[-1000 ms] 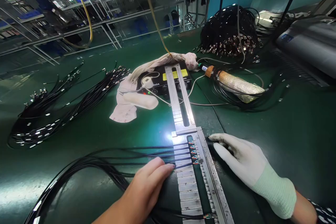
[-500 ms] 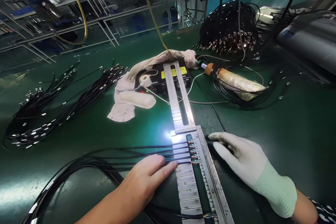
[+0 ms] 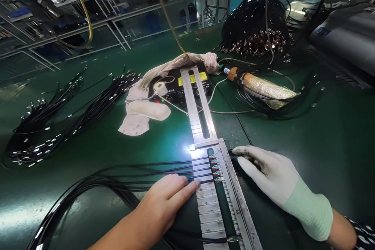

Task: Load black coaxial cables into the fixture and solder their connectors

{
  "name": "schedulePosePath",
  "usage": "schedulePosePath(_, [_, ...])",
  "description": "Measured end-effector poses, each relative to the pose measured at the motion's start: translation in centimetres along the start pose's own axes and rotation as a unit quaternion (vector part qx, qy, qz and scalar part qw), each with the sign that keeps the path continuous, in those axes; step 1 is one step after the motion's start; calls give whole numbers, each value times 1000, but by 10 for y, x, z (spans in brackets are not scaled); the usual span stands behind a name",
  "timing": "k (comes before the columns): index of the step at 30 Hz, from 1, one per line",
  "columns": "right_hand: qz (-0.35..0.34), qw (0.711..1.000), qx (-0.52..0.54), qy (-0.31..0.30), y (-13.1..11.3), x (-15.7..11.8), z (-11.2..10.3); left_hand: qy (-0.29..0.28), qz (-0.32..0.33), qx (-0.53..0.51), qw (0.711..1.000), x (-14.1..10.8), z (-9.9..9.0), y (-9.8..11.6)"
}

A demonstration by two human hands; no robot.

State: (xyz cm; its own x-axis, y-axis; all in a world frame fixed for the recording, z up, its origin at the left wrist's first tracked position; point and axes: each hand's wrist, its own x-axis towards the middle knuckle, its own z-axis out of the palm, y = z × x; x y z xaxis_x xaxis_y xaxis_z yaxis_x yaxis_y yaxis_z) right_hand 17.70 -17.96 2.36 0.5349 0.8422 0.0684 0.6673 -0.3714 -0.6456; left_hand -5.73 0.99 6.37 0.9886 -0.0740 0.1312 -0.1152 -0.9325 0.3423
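My bare left hand (image 3: 168, 199) lies at the left side of a slotted metal fixture (image 3: 209, 213). Its fingers are closed on a black cable (image 3: 206, 181), their tips at the fixture's edge. Several such cables lie side by side in the grooves, their ends with coloured wires and small metal connectors (image 3: 217, 173) over the long slot. A lower cable end (image 3: 233, 239) sits apart, nearer to me. Right of the fixture's rail rests my right hand (image 3: 269, 172) in a white glove with a green cuff. Its thumb and forefinger are slightly apart, with nothing visible between them.
Behind the fixture stands a black box (image 3: 172, 95) with a yellow label and a wrapped cloth (image 3: 166, 71). Cable bundles (image 3: 96, 109) lie at left, with a large black pile (image 3: 254, 27) at back right. A foil-wrapped handle (image 3: 268, 90) lies right of the box.
The view has shifted very slightly. Both hands keep nearly the same places at the fixture, and the cables stay in their grooves.
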Motion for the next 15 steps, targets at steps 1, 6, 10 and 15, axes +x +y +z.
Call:
schedulePosePath(1, [0, 1000, -1, 3, 0, 0, 0, 1, -1, -9, 1000, 0, 3, -1])
schedulePosePath(6, [4, 1000, 1, 4, 0, -1, 1, 69, -42, 80, 994, -10, 23, 1])
schedulePosePath(10, [2, 1000, 3, 12, 0, 0, 2, 25, -58, 113, 992, -16, 25, 7])
schedulePosePath(15, [19, 1000, 1, -5, -1, 2, 1, 2, -22, 107, 994, 3, 20, 16])
